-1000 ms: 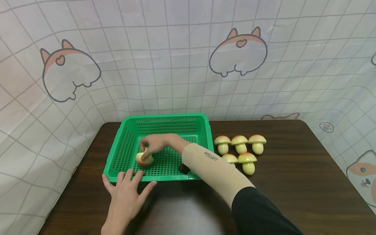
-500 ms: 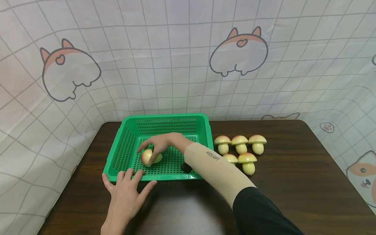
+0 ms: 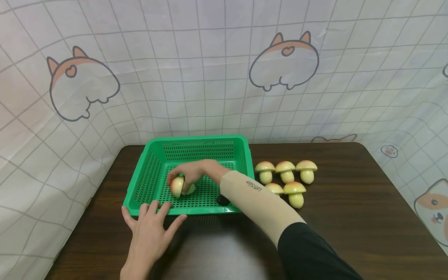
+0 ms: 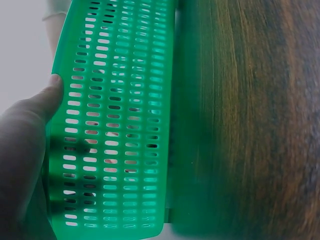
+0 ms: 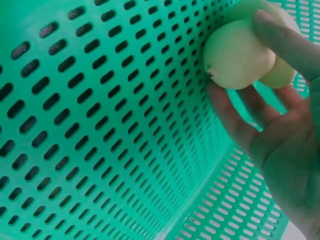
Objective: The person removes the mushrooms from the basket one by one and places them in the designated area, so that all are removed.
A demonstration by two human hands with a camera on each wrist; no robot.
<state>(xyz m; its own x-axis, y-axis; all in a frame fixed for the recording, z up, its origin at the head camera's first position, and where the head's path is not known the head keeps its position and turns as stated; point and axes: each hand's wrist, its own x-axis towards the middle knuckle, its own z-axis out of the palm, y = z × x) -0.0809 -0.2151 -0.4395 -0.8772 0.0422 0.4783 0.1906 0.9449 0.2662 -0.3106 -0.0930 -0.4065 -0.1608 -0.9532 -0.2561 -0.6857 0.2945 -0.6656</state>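
In the head view, a green plastic basket (image 3: 193, 211) with slotted walls stands on the table's left part. My left hand (image 3: 150, 233) rests on its near rim with the fingers spread over the edge. The left wrist view shows the thumb (image 4: 52, 90) at the rim. Inside the basket, my right hand (image 3: 190, 173) holds a toy mushroom (image 3: 177, 187) with a yellow and reddish cap, lying on its side near the basket floor. From the right wrist, the mushroom's pale rounded stem end (image 5: 237, 57) shows, with the thumb on top and fingers curled beneath it.
Right of the basket, several like mushrooms (image 3: 295, 189) stand in two rows on the dark wooden table (image 3: 350, 202); the right forearm partly covers one. A black wrist camera (image 3: 223, 200) sits under the right wrist. A white gridded cloth (image 3: 210, 77) hangs behind.
The mushroom in the basket has turned and shifted slightly right, its cap now facing left. The right hand's fingers spread, then closed round it again. The left hand has stayed still.
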